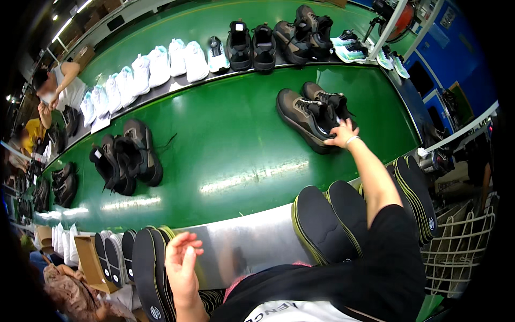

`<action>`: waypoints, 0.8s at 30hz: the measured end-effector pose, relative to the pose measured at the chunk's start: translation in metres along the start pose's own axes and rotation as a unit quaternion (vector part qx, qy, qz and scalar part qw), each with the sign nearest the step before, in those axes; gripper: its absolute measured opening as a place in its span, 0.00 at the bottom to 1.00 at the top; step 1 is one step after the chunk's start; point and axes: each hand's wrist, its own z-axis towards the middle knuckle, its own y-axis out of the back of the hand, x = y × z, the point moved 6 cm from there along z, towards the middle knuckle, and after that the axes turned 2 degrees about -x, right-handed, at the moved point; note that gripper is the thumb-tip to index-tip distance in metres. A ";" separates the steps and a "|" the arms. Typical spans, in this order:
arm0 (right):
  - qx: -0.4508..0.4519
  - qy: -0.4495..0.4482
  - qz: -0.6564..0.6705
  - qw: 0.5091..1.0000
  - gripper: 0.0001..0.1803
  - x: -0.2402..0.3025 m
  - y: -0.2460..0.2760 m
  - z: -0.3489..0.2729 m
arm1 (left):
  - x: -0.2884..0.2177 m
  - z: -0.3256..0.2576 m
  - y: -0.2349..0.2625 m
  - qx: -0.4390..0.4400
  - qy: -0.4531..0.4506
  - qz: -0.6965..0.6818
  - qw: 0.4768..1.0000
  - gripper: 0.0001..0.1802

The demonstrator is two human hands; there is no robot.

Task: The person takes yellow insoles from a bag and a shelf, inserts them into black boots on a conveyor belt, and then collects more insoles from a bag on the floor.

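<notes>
My right hand (343, 134) reaches out over the green belt and grips the heel of a brown-and-black shoe (300, 115). The other shoe of that pair (322, 95) lies right beside it, partly hidden, close to my fingers. My left hand (182, 260) is raised at the lower edge, holding nothing, its fingers loosely bent and the thumb apart. Just left of it stands a stack of black insoles (147, 263) with yellow-green edges. More such insoles (311, 220) stand in stacks below my right forearm.
A second brown-and-black pair (137, 153) rests on the belt's left part, with dark shoes (64, 185) farther left. White shoes (159, 65) and dark shoes (240, 45) line the far ledge. Co-workers (61, 80) are at the left. A wire basket (456, 247) stands at right.
</notes>
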 end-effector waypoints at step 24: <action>0.030 0.406 0.007 0.913 0.21 0.250 -0.033 -0.323 | 0.097 -0.008 0.013 -0.058 -0.010 0.413 0.909 0.42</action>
